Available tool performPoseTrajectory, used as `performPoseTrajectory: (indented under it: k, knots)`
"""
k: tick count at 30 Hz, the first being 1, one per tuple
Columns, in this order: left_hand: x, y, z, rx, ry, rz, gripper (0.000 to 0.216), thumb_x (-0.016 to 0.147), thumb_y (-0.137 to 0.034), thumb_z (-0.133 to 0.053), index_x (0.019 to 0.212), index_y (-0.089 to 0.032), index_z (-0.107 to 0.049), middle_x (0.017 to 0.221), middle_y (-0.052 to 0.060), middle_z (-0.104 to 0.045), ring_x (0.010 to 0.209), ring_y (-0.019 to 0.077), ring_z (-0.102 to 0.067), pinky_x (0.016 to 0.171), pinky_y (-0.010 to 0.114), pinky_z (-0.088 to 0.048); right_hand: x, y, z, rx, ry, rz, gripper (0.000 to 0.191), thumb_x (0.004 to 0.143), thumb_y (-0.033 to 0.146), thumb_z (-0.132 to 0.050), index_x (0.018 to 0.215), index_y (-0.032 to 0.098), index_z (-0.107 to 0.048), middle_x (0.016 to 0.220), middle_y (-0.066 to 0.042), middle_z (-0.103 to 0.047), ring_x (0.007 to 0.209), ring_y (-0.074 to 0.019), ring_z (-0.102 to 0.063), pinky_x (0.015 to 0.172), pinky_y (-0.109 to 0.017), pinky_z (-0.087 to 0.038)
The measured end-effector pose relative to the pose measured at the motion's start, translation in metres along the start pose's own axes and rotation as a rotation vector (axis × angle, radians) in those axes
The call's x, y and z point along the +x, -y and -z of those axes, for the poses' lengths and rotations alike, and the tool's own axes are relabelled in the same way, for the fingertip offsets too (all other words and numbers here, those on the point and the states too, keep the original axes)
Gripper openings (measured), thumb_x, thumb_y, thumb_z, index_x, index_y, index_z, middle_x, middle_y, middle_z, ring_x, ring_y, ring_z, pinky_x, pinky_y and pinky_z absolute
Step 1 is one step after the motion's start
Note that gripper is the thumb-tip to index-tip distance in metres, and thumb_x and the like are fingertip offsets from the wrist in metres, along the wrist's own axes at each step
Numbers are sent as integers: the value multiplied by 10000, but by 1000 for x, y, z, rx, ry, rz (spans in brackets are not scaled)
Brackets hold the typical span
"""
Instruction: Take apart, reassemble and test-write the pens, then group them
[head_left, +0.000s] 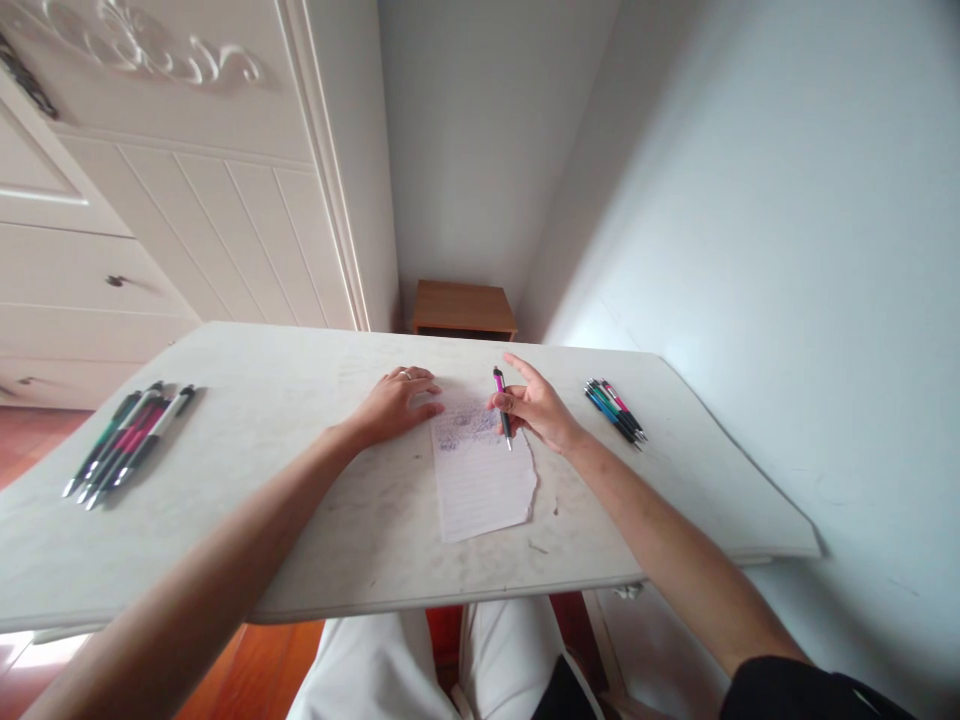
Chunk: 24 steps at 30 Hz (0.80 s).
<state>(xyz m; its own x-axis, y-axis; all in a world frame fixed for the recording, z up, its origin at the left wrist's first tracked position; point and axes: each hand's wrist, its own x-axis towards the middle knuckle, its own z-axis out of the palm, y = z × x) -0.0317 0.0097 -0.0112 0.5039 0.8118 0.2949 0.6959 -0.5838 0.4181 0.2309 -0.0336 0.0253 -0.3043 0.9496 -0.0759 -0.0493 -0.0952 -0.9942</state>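
A pink and black pen [500, 383] is held between the thumb and fingers of my right hand [541, 408], its silver tip pointing down toward me over the paper. The index finger of that hand stretches away from the pen. Below it lies a torn sheet of lined paper [484, 490], with dense blue-purple scribbles across its upper part. My left hand [397, 403] rests on the table at the paper's upper left corner, fingers spread and a ring on one of them. Nothing is in that hand.
On the white table [300, 560], several pens [131, 435] lie grouped at the left, and another bunch of pens [615, 412] lies at the right. A small brown wooden cabinet [465, 306] stands beyond the far edge. A white wardrobe [225, 220] is at left, a wall [787, 250] at right.
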Motion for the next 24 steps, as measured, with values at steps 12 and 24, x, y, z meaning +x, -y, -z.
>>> performPoseTrajectory:
  k: [12,24]
  knots:
    - [0,4,0,6,-9,-14,506,867,-603,-507,1062,-198,-739,1255,137,-649,1185,311,-575,1065,488,-422,5,0,40,-914,-203,53,468,827,386,-686,1248,197,-607,647,33,-632,484,-109,-538,521,-229,-425]
    - [0,7,-1,-10,-26,-25,513,852,-630,-506,1036,-218,-748,1224,127,-668,1160,316,-595,1051,503,-440,-8,20,104,-1169,-257,-391,232,781,384,-694,848,171,-635,609,-7,-653,482,-116,-561,495,-215,-350]
